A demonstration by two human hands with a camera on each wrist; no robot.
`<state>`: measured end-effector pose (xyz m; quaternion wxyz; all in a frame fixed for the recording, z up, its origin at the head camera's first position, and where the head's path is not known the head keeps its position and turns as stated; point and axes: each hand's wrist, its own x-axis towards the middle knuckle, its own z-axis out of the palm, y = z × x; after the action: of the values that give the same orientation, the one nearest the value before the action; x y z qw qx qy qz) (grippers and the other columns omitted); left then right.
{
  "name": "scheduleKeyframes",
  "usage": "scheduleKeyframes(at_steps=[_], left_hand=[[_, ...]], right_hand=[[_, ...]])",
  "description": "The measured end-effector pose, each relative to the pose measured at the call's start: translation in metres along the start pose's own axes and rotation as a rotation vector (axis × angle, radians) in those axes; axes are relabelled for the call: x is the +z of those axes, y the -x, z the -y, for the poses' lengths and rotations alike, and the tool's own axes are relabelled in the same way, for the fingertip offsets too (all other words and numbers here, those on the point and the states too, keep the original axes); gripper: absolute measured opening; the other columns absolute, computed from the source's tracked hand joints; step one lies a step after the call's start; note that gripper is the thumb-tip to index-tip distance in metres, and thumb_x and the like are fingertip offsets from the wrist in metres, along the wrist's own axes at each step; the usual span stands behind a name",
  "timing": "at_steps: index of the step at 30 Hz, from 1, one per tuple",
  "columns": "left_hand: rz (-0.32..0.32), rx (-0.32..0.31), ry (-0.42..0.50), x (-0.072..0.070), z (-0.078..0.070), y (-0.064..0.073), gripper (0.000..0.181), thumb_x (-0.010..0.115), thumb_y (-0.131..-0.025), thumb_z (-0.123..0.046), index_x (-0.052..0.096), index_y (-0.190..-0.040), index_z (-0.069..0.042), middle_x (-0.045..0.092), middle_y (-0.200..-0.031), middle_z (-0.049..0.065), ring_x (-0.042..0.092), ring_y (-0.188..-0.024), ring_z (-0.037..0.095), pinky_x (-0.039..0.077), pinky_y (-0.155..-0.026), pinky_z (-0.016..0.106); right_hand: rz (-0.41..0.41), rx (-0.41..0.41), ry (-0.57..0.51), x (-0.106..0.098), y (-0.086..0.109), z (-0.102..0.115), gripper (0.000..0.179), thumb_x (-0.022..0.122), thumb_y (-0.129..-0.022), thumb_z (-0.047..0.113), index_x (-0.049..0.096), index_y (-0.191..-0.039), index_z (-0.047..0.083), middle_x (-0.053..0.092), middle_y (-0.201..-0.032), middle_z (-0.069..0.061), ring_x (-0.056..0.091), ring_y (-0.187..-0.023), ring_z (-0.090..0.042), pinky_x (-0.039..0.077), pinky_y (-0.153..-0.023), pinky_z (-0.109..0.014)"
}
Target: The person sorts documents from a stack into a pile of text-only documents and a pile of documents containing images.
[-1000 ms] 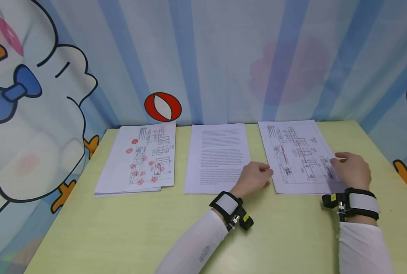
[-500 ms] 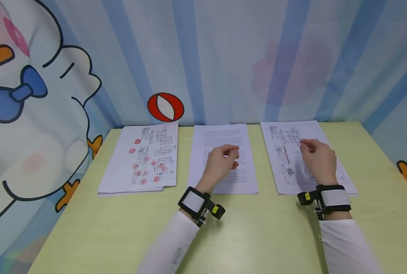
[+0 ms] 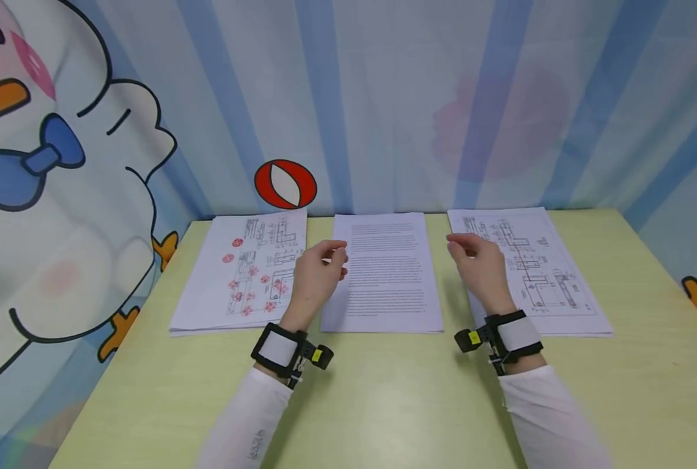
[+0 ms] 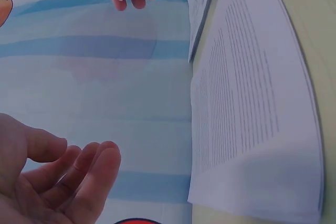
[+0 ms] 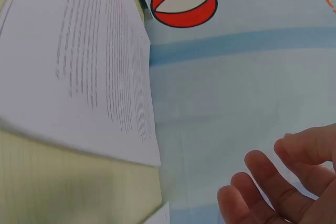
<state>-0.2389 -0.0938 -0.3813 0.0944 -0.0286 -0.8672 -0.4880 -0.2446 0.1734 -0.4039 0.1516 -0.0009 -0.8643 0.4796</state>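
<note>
My left hand hovers over the gap between the left and middle paper stacks, its fingers loosely bent with nothing in them. On the other side, my right hand is held above the left edge of the right stack, also holding nothing. Between the hands lies the middle stack of paper, its top sheet printed with lines of text. Red round marks cover the drawing on the left stack of paper. Technical drawings with a red line show on the right stack of paper, partly hidden by the right hand.
The stacks lie in a row along the far side of the pale yellow table. Behind them hangs a blue striped curtain with cartoon prints. A wrist camera sits beside the left wrist, another wrist camera beside the right.
Both hands have moved left: the left from the gap beside the right stack, across the middle stack, to the left stack's edge; the right from the right stack's right edge to its left edge.
</note>
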Motion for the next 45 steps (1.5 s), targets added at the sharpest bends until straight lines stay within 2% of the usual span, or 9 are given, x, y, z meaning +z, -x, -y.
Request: scheduleKeyframes(at_steps=[8, 15, 20, 24, 27, 31, 34, 38, 45], left_hand=[[-0.076, -0.008, -0.137, -0.034, 0.038, 0.001, 0.028, 0.054, -0.101, -0.022, 0.069, -0.120, -0.007, 0.074, -0.098, 0.013, 0.070, -0.076, 0.022, 0.048, -0.061, 0.021], [-0.163, -0.039, -0.299, -0.070, 0.059, -0.004, 0.032, 0.051, -0.102, -0.025, 0.069, -0.119, -0.007, 0.074, -0.100, 0.014, 0.066, -0.080, 0.025, 0.043, -0.058, 0.022], [-0.232, -0.067, -0.342, -0.094, 0.077, -0.009, 0.034, 0.049, -0.102, -0.025, 0.068, -0.121, -0.003, 0.073, -0.105, 0.018, 0.066, -0.084, 0.029, 0.042, -0.062, 0.023], [-0.254, -0.108, -0.363, -0.111, 0.093, -0.009, 0.035, 0.048, -0.103, -0.024, 0.068, -0.122, -0.002, 0.072, -0.109, 0.020, 0.065, -0.087, 0.031, 0.044, -0.062, 0.023], [-0.235, -0.145, -0.397, -0.123, 0.104, -0.008, 0.037, 0.048, -0.103, -0.025, 0.066, -0.126, -0.003, 0.070, -0.114, 0.020, 0.064, -0.091, 0.032, 0.048, -0.065, 0.027], [-0.175, -0.211, -0.460, -0.138, 0.116, -0.004, 0.040, 0.047, -0.103, -0.025, 0.060, -0.133, -0.001, 0.063, -0.128, 0.024, 0.061, -0.108, 0.039, 0.051, -0.082, 0.043], [-0.125, -0.269, -0.487, -0.146, 0.122, -0.003, 0.044, 0.046, -0.102, -0.024, 0.055, -0.137, 0.001, 0.054, -0.136, 0.030, 0.054, -0.121, 0.045, 0.047, -0.093, 0.054], [-0.041, -0.346, -0.472, -0.151, 0.128, -0.003, 0.051, 0.046, -0.102, -0.026, 0.045, -0.145, 0.003, 0.043, -0.146, 0.033, 0.044, -0.133, 0.050, 0.041, -0.106, 0.060], [0.091, -0.409, -0.454, -0.152, 0.142, 0.000, 0.065, 0.044, -0.100, -0.028, 0.026, -0.152, 0.007, 0.020, -0.158, 0.035, 0.022, -0.145, 0.055, 0.024, -0.117, 0.064]], right_hand=[[0.088, -0.010, -0.095, 0.040, 0.010, 0.019, 0.032, 0.055, -0.100, 0.015, 0.064, -0.127, 0.001, 0.067, -0.122, -0.021, 0.063, -0.108, -0.033, 0.046, -0.088, -0.033], [0.146, -0.045, -0.118, 0.068, 0.012, 0.037, 0.033, 0.057, -0.098, 0.015, 0.064, -0.128, 0.003, 0.068, -0.122, -0.019, 0.063, -0.108, -0.033, 0.049, -0.093, -0.043], [0.184, -0.024, -0.133, 0.083, 0.012, 0.040, 0.034, 0.057, -0.097, 0.015, 0.063, -0.128, 0.004, 0.068, -0.121, -0.019, 0.063, -0.108, -0.032, 0.050, -0.094, -0.044], [0.209, -0.011, -0.162, 0.098, 0.012, 0.042, 0.035, 0.058, -0.097, 0.015, 0.062, -0.129, 0.004, 0.068, -0.121, -0.019, 0.064, -0.109, -0.033, 0.050, -0.095, -0.045], [0.219, -0.006, -0.195, 0.112, 0.014, 0.043, 0.035, 0.058, -0.097, 0.015, 0.062, -0.130, 0.005, 0.068, -0.122, -0.018, 0.064, -0.111, -0.032, 0.050, -0.098, -0.045], [0.259, -0.017, -0.230, 0.129, 0.018, 0.048, 0.039, 0.058, -0.098, 0.016, 0.058, -0.136, 0.007, 0.065, -0.128, -0.018, 0.062, -0.117, -0.032, 0.049, -0.102, -0.045], [0.315, 0.003, -0.271, 0.139, 0.021, 0.055, 0.044, 0.058, -0.099, 0.017, 0.054, -0.142, 0.010, 0.061, -0.136, -0.016, 0.060, -0.124, -0.031, 0.048, -0.105, -0.045], [0.387, 0.067, -0.329, 0.151, 0.022, 0.065, 0.050, 0.059, -0.099, 0.018, 0.048, -0.147, 0.012, 0.057, -0.143, -0.016, 0.058, -0.130, -0.032, 0.048, -0.108, -0.044], [0.547, 0.195, -0.415, 0.175, 0.030, 0.073, 0.059, 0.057, -0.098, 0.021, 0.037, -0.154, 0.014, 0.048, -0.151, -0.017, 0.049, -0.139, -0.031, 0.045, -0.111, -0.044]])
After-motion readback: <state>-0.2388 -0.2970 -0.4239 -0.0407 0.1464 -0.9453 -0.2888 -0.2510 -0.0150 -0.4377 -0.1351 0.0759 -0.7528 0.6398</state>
